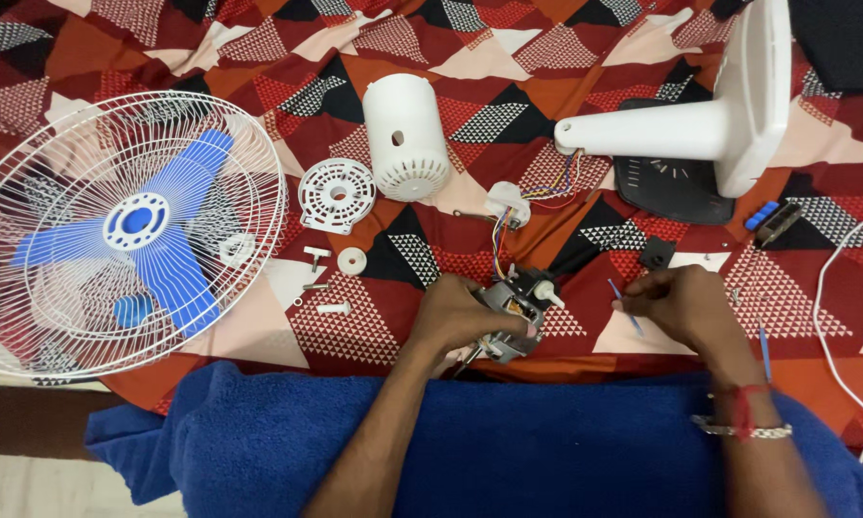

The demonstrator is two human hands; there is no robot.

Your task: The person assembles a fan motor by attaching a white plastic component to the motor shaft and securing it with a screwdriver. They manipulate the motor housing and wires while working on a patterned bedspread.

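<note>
Bare forearms; right wrist wears a red thread and beaded bracelet.

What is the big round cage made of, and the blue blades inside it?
The cage looks like thin metal wire with a white coat: fine, evenly bent spokes. It could be plastic. The blades look like smooth blue plastic, moulded in one piece with a slight sheen.
</note>
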